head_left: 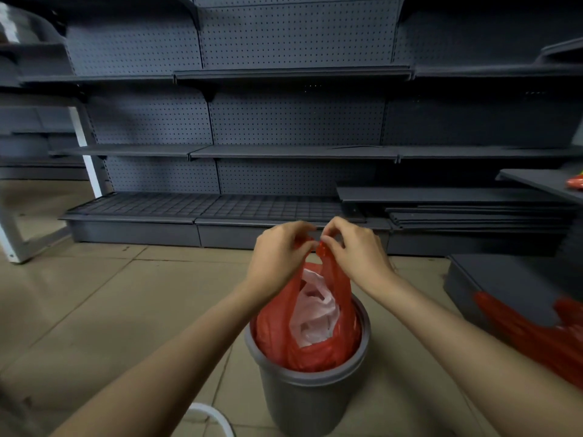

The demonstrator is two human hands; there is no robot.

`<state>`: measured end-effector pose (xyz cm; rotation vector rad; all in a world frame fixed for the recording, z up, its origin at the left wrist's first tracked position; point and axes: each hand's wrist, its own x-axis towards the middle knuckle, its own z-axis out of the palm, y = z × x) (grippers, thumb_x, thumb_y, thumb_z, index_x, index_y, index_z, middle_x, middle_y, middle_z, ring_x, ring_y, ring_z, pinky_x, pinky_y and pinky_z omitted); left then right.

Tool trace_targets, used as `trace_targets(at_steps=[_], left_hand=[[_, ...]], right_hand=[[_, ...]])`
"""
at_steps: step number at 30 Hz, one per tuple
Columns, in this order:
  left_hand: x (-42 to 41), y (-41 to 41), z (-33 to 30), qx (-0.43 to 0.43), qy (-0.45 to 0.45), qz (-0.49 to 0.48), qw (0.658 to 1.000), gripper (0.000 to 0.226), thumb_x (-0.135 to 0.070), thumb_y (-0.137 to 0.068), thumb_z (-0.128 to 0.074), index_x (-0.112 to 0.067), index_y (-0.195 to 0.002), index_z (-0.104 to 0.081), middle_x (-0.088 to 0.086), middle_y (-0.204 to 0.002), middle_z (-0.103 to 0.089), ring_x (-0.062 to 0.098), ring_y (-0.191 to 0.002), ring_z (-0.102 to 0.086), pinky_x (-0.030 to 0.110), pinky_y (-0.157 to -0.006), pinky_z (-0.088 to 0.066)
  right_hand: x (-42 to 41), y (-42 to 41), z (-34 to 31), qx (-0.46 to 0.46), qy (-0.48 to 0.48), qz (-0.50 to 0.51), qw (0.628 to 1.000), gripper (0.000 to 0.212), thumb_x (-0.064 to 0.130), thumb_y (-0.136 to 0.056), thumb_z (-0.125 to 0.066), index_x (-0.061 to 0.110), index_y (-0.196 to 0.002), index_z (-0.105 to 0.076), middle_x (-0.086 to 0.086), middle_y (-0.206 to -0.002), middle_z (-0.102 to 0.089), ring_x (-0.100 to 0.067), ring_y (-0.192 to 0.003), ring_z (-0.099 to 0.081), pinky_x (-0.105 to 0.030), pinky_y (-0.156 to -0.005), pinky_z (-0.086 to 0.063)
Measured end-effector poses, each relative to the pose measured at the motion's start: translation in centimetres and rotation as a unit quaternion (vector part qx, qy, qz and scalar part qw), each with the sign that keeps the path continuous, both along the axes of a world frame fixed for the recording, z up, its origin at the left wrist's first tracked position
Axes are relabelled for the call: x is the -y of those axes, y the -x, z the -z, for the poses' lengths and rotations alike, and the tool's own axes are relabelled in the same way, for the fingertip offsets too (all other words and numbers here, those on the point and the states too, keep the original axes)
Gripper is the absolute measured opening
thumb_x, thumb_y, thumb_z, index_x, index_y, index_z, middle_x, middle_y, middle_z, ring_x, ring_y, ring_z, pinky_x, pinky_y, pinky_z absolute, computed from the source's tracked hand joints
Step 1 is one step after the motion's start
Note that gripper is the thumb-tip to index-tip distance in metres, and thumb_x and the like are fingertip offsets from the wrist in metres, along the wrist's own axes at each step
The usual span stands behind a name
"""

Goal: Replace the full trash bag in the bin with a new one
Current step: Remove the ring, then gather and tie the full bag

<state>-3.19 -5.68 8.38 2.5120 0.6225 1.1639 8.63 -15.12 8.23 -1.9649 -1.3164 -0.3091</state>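
- Red, thin, crinkly plastic: that is the full trash bag [334, 313] you are dealing with, and it sits inside the round grey plastic bin [312, 395] on the tiled floor, with its upper part drawn up well above the rim.
- Your left hand [277, 257] and your right hand [356, 250] meet just above the bag's mouth; the fingers of each are curled and pinch one of the bag's red handle loops, the two loops touching between your fingertips, as if for a knot.
- Pale pink crumpled plastic or paper [315, 313] shows through the gap in the mouth; it looks loose and airy, so you can expect the load to be light rather than dense, though what lies lower is hidden.
- Film this soft has no stiffness: it will sag, stretch under a pull and slide between dry fingers, and a sharp tug could tear it at the loops.
- Take hold where you already do, at the gathered handles, and keep both strands bunched thick so the strain spreads.
- When you lift, pull straight up; the bag's belly fills the bin snugly and may drag against the wall.
- More red plastic [536, 335] lies on the dark low shelf unit [492, 279] to your right, likely a fresh bag.
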Motion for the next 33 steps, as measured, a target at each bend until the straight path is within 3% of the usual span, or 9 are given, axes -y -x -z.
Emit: trace_targets(at_steps=[5,9,12,15,17,19,22,28,33], left_hand=[[-1.4,1.2,1.8,-0.06,-0.013,0.028,0.998,0.052,-0.04,-0.082,-0.065,-0.019,-0.129,-0.053,-0.001,-0.11,-0.063,0.015,-0.106,-0.057,0.029,-0.09,-0.044],[-2.5,2.2,2.6,-0.07,0.059,0.034,0.995,0.04,-0.032,-0.085,-0.064,-0.015,-0.121,-0.06,0.003,-0.114,-0.059,0.015,-0.107,-0.054,0.021,-0.087,-0.038],[-3.2,2.3,2.7,-0.053,0.079,0.04,0.995,0.026,-0.023,-0.084,-0.065,-0.01,-0.107,-0.066,0.004,-0.111,-0.059,0.016,-0.104,-0.055,0.022,-0.089,-0.04],[-3.2,1.8,2.8,-0.036,0.08,0.038,0.995,0.027,-0.018,-0.084,-0.065,-0.008,-0.109,-0.064,0.003,-0.12,-0.061,0.015,-0.106,-0.056,0.012,-0.085,-0.035],[-2.7,1.4,2.8,-0.032,0.096,0.053,0.993,0.022,-0.02,-0.085,-0.065,-0.013,-0.106,-0.064,-0.002,-0.112,-0.065,0.008,-0.095,-0.057,0.014,-0.078,-0.037],[-1.9,1.0,2.9,-0.043,0.098,0.064,0.992,0.01,-0.024,-0.084,-0.066,-0.017,-0.089,-0.062,-0.004,-0.087,-0.068,0.01,-0.075,-0.056,0.025,-0.067,-0.041],[-1.0,0.4,3.2,-0.053,0.076,0.064,0.994,0.015,-0.024,-0.079,-0.07,-0.018,-0.081,-0.057,-0.004,-0.07,-0.061,0.013,-0.066,-0.055,0.028,-0.062,-0.039],[0.0,-1.0,4.0,-0.059,0.095,0.067,0.991,0.057,-0.013,-0.07,-0.072,-0.023,-0.119,-0.044,-0.003,-0.074,-0.064,0.02,-0.074,-0.064,0.03,-0.065,-0.046],[-0.7,-1.3,4.2,-0.048,0.045,0.01,0.998,0.02,-0.017,-0.072,-0.07,-0.015,-0.087,-0.056,0.007,-0.082,-0.069,0.028,-0.08,-0.063,0.031,-0.061,-0.037]], right_hand=[[0.1,-0.6,0.7,-0.041,0.016,-0.012,0.999,0.003,0.026,-0.089,-0.059,0.025,-0.087,-0.058,0.018,-0.071,-0.061,-0.005,-0.071,-0.059,-0.025,-0.069,-0.047],[-0.4,-1.1,1.5,-0.095,0.041,-0.041,0.994,0.009,0.02,-0.084,-0.064,0.026,-0.091,-0.064,0.011,-0.084,-0.07,-0.006,-0.076,-0.064,-0.025,-0.075,-0.051],[-0.8,-1.1,1.9,-0.084,0.068,-0.053,0.993,0.024,0.013,-0.08,-0.067,0.027,-0.099,-0.067,0.01,-0.087,-0.069,-0.007,-0.075,-0.061,-0.021,-0.077,-0.049],[-1.0,-0.9,2.3,-0.069,0.074,-0.052,0.993,0.025,0.011,-0.078,-0.068,0.028,-0.098,-0.068,0.011,-0.087,-0.067,-0.006,-0.073,-0.06,-0.022,-0.076,-0.049],[-1.1,-0.7,2.2,-0.068,0.053,-0.043,0.995,0.018,0.013,-0.079,-0.068,0.03,-0.085,-0.067,0.013,-0.082,-0.066,-0.003,-0.07,-0.06,-0.022,-0.073,-0.05],[-1.1,-0.7,1.9,-0.075,0.024,-0.032,0.996,0.015,0.015,-0.079,-0.068,0.03,-0.077,-0.065,0.014,-0.077,-0.065,0.0,-0.067,-0.058,-0.021,-0.069,-0.049],[-1.0,-0.5,1.9,-0.075,0.004,-0.023,0.997,0.011,0.016,-0.078,-0.069,0.027,-0.076,-0.065,0.009,-0.079,-0.059,-0.003,-0.067,-0.055,-0.019,-0.064,-0.044],[-0.9,-0.1,1.9,-0.116,0.007,-0.026,0.993,0.007,0.02,-0.076,-0.071,0.025,-0.076,-0.067,0.01,-0.063,-0.062,0.002,-0.06,-0.057,-0.006,-0.056,-0.039],[-0.5,0.1,2.2,-0.136,0.033,-0.097,0.985,0.017,0.027,-0.074,-0.076,0.025,-0.088,-0.066,0.006,-0.077,-0.07,-0.005,-0.073,-0.065,-0.02,-0.073,-0.053]])
